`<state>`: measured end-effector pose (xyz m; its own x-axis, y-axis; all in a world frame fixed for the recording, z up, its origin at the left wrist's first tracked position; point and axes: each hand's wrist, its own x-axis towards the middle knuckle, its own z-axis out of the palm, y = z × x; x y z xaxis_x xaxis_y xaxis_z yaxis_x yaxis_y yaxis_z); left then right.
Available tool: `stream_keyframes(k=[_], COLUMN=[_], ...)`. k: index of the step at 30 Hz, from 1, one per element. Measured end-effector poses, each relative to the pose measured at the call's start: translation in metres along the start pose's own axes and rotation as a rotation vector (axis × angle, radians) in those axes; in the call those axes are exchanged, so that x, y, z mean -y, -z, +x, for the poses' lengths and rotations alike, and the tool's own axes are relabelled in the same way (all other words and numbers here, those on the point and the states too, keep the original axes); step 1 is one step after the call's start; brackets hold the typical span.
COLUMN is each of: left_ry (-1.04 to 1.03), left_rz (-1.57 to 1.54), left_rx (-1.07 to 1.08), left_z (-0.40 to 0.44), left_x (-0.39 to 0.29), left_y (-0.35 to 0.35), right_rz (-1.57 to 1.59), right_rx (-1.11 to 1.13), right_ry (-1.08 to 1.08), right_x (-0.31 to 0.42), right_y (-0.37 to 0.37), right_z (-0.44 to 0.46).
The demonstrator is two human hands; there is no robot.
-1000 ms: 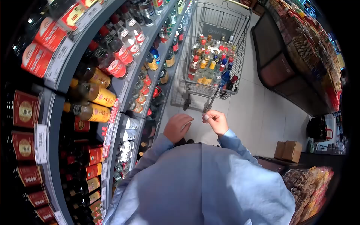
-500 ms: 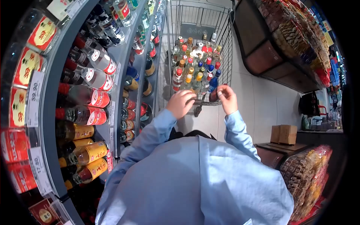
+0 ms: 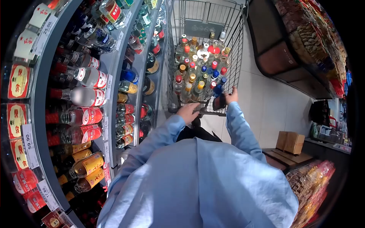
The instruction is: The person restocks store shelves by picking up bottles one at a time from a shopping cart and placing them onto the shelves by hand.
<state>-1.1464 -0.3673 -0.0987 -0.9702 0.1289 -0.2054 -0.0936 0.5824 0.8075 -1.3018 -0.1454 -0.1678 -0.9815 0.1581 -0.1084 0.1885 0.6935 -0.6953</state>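
A wire shopping cart (image 3: 242,57) stands in front of me, its near end packed with several upright glass bottles (image 3: 200,85) with red, yellow, white and blue caps. My left hand (image 3: 188,113) is at the cart's near edge, left of centre, fingers stretched and thumb apart; whether it presses on the bar I cannot tell. Beside the near right corner is my right hand (image 3: 231,96), its thumb and fingers apart. A blue bottle (image 3: 219,88) stands closest to it, inside the cart. No object shows in either hand.
Shelves (image 3: 114,78) of bottles with price tags line the left side. On the right are a dark display bin (image 3: 273,57) heaped with packaged goods and a cardboard box (image 3: 290,142) on a low stand. Pale floor tiles (image 3: 251,110) run beside the cart.
My left hand has come down toward the cart's near edge, and its fingers have straightened. My right hand has turned at the near right corner. The view has shifted; shelf goods at left appear lower.
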Motion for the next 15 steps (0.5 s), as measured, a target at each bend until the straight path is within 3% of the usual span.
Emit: stream_keyframes(k=[2,6,10,15], left_ry=[0.021,0.054,0.1,0.067], left_rz=[0.011,-0.012,-0.028,-0.001], left_rx=[0.015,0.097,0.092,0.045], left_z=[0.008,0.025,0.032,0.037], left_x=[-0.001,0.0,0.002,0.009], left_y=[-0.007,-0.016,-0.024,-0.036], right_rz=[-0.032,-0.116,-0.638,-0.778], right_rx=[0.03,0.045,0.311,0.454], right_ry=[-0.063,0.089,0.263,0.32], right_x=[-0.018,-0.006,-0.012,-0.019], right_y=[-0.011,-0.008,-0.003,0.001], right_z=[0.008,0.0,-0.002,0.01])
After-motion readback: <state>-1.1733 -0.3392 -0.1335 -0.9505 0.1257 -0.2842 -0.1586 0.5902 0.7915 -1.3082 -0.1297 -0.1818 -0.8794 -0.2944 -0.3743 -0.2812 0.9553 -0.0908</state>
